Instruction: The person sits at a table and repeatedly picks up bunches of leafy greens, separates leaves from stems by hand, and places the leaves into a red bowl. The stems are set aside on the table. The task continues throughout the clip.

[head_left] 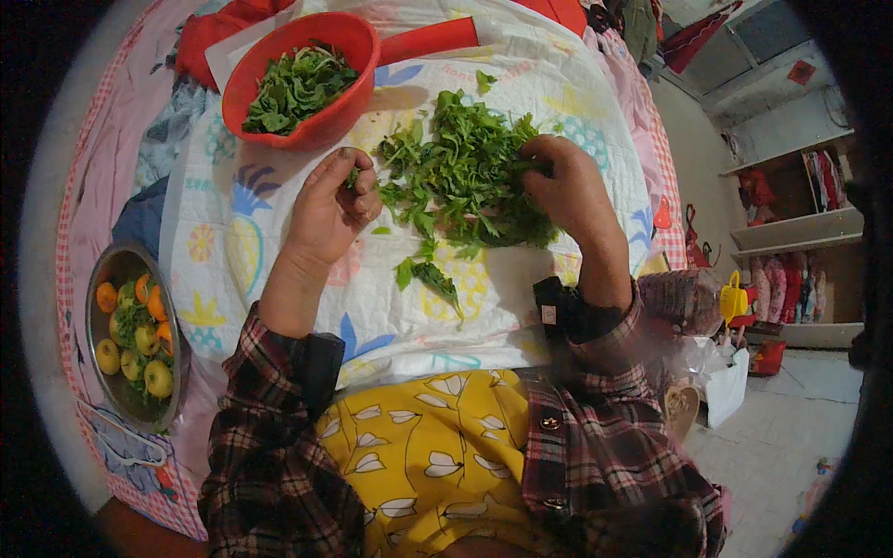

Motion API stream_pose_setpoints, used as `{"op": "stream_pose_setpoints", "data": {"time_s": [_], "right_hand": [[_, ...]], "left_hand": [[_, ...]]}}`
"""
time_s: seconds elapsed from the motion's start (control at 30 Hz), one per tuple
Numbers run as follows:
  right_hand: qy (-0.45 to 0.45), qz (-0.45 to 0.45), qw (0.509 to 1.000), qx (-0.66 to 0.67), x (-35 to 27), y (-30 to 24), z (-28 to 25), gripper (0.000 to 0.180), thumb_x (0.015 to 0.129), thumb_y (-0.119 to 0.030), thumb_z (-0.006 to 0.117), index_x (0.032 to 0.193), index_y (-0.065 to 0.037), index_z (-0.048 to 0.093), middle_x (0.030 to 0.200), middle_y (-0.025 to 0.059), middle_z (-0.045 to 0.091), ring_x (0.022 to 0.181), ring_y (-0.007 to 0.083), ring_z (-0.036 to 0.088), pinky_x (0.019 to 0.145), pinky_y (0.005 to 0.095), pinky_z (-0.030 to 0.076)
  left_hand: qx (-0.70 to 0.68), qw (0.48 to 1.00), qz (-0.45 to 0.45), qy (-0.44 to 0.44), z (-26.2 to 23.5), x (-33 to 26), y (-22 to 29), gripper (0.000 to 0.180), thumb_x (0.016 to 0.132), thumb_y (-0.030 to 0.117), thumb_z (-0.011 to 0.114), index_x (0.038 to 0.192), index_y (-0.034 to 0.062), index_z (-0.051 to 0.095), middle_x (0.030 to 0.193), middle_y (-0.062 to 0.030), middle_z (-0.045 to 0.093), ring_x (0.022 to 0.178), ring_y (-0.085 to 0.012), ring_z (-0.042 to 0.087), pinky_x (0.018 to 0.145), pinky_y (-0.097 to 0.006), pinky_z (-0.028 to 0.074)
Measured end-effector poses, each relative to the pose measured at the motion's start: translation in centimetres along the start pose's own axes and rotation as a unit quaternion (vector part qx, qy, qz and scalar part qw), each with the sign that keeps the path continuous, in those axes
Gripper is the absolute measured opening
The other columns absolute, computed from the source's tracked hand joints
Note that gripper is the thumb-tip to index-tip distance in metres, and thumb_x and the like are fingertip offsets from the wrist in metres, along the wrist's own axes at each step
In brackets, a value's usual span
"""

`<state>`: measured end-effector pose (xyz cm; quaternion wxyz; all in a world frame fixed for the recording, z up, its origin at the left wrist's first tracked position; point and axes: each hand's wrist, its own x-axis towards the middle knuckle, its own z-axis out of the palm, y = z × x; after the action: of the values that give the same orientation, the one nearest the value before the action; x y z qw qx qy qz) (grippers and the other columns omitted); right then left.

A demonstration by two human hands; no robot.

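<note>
Leafy greens (465,177) — heaped between both hands on a patterned cloth (242,232); left hand (330,209) pinches a small sprig, right hand (563,186) closes on the heap's edge, red bowl (298,84) just beyond the left hand — loose leaves likely to scatter if tugged.

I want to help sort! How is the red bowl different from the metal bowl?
The red bowl is plastic-looking and bright red; the metal bowl is grey and shiny. The red bowl holds picked green leaves; the metal bowl holds orange and yellow-green round fruit. The red bowl sits on the patterned cloth beyond the hands; the metal bowl sits off it, at the person's left. Both are round and filled.
</note>
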<state>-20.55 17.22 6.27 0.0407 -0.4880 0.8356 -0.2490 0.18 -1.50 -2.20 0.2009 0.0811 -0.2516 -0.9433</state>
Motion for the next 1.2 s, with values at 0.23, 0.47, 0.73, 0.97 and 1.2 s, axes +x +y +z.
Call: {"op": "stream_pose_setpoints", "data": {"time_s": [0.23,0.47,0.73,0.97,1.2], "right_hand": [[0.159,-0.062,0.93,0.325,1.8,-2.8,-1.4,0.018,0.084,-0.001,0.059,0.101,-0.001,0.061,0.083,0.0031,0.063,0.073,0.007,0.057,0.065,0.0225,0.047],[0.136,-0.007,0.954,0.267,1.4,-3.0,-0.1,0.02,0.085,-0.001,0.058,0.104,0.0,0.06,0.083,-0.0026,0.056,0.067,0.0039,0.051,0.06,0.0199,0.041],[-0.011,0.021,0.987,0.158,0.4,-2.2,0.4,0.02,0.077,-0.01,0.066,0.094,-0.002,0.062,0.074,0.013,0.061,0.066,0.0199,0.059,0.063,0.0316,0.047],[0.095,0.018,0.978,0.187,0.9,-1.7,0.8,0.016,0.077,-0.009,0.066,0.091,-0.002,0.064,0.079,0.0124,0.062,0.073,0.022,0.061,0.068,0.0322,0.048],[0.054,-0.013,0.979,0.197,1.1,-3.5,0.1,0.018,0.083,-0.005,0.063,0.101,-0.002,0.062,0.078,-0.0028,0.054,0.067,0.0052,0.048,0.059,0.0208,0.04]], "left_hand": [[0.02,1.0,0.013,0.014,-0.3,0.1,-0.2,0.022,0.096,0.028,0.049,0.095,0.0071,0.052,0.072,-0.0001,0.046,0.056,-0.0103,0.038,0.051,-0.025,0.032],[0.03,0.999,0.017,0.026,-0.3,0.1,-0.3,0.023,0.095,0.031,0.049,0.098,0.008,0.05,0.072,0.0011,0.043,0.056,-0.0089,0.034,0.05,-0.024,0.029],[-0.031,0.999,0.008,-0.038,-0.8,0.2,-0.1,0.019,0.096,0.022,0.048,0.098,0.0047,0.054,0.076,-0.0031,0.053,0.061,-0.0132,0.048,0.057,-0.027,0.04],[-0.031,0.999,0.004,-0.042,-0.9,0.2,0.0,0.019,0.096,0.023,0.048,0.099,0.0046,0.054,0.076,-0.0031,0.053,0.062,-0.0132,0.049,0.057,-0.027,0.04],[-0.029,0.999,0.006,-0.029,-0.9,0.3,0.0,0.019,0.096,0.023,0.048,0.098,0.005,0.054,0.075,-0.0025,0.052,0.061,-0.0135,0.047,0.055,-0.027,0.039]]}}
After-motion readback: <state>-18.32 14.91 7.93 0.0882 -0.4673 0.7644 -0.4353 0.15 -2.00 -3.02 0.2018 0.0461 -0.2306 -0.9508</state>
